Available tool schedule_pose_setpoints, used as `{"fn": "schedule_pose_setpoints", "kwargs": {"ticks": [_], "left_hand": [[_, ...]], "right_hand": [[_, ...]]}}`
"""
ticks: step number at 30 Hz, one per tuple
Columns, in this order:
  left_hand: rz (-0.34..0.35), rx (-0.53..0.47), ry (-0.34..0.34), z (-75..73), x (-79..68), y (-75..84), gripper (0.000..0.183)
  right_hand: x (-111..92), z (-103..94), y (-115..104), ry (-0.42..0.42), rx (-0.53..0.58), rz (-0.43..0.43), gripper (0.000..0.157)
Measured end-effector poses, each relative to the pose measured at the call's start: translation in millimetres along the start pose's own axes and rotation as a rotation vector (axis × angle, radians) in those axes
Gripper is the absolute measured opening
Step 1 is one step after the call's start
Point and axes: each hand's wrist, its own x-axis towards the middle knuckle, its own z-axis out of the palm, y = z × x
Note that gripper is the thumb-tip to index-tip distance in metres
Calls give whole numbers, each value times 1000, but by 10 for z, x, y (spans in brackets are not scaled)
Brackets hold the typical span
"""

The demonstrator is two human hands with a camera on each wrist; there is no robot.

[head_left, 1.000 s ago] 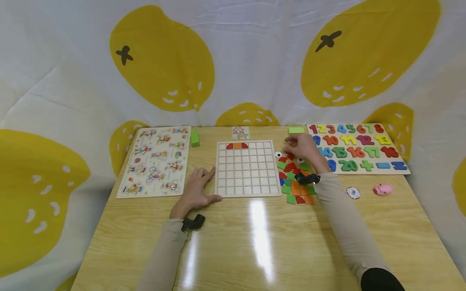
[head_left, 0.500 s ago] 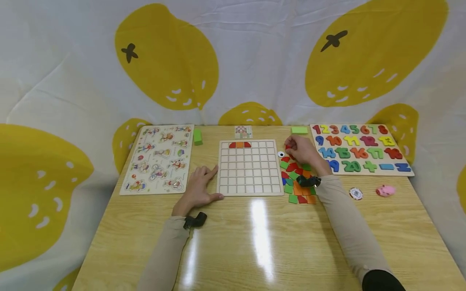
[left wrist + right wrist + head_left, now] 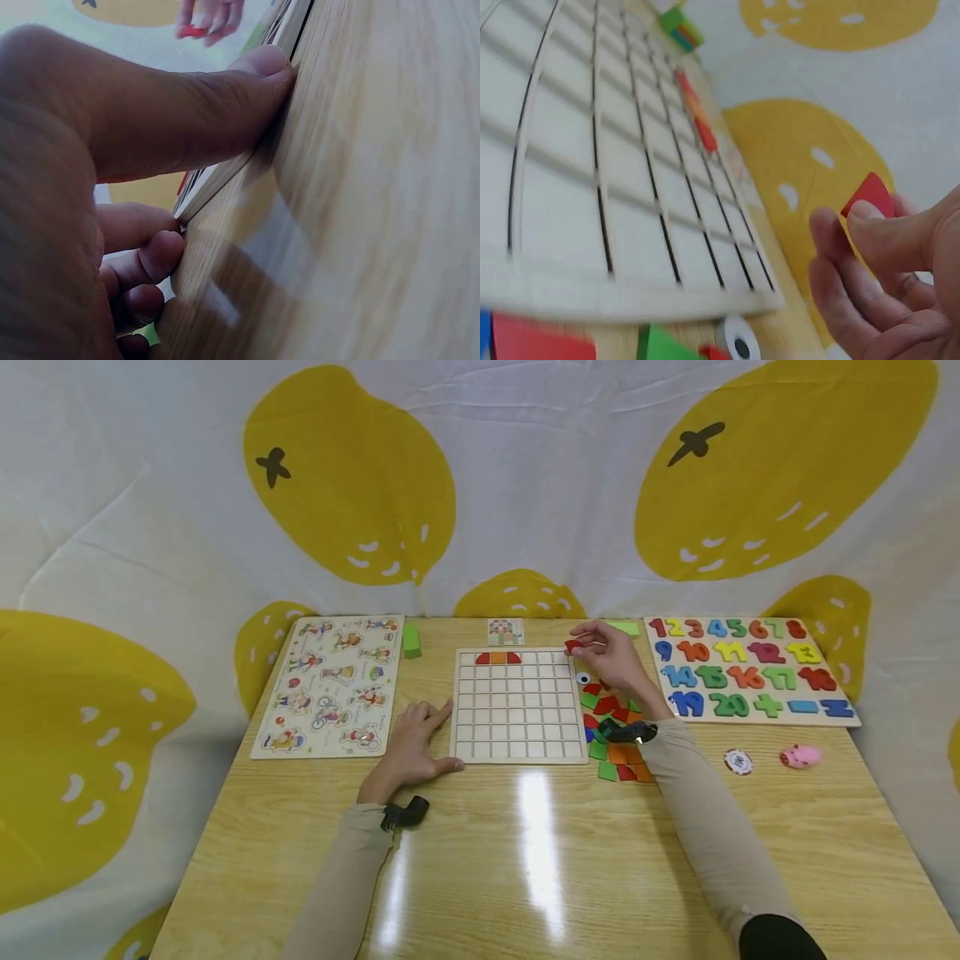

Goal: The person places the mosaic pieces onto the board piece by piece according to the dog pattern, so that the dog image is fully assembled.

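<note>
Leftward went the right hand (image 3: 611, 658), pinching a red piece (image 3: 573, 647) near the one-thirty corner of the board (image 3: 517, 717). At eight o'clock, the left hand (image 3: 411, 747) touched its edge, thumb and forefinger spread.

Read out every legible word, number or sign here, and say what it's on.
"1 2 3 4 5 6 7 8": top row, number puzzle board
"9 10 11 12 13": second row
"14 15 16 17 18": third row
"19 20 +": bottom row, then a blue bar like a minus; the last blue piece is unclear
Poker chip: marking too small to read surely
Character puzzle board: any captions too small to read
</note>
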Motion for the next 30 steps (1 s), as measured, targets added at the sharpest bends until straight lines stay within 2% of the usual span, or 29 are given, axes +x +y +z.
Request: {"fn": "schedule_pose_setpoints", "kwargs": {"ticks": [5,10,14,21,26,30], "left_hand": [[9,-6,3,16,-11,-28,105],[15,5,5,27,-7,-48,106],[25,7,10,19,1,-46,106],[17,4,1,0,21,-41,106],[6,14,-8,6,27,-45,106],[3,12,-8,-2,26,-36,106]], "right_hand": [[71,173,-82,-20,176,0,29],[138,375,-193,-81,170,-62,31],[211,592,-270,-114,72,-98,33],[376,1028,-321,-141,-185,-217,33],[457,1297,-340,-170,-307,-294,30],[471,1427,-375,-217,-385,-347,30]]}}
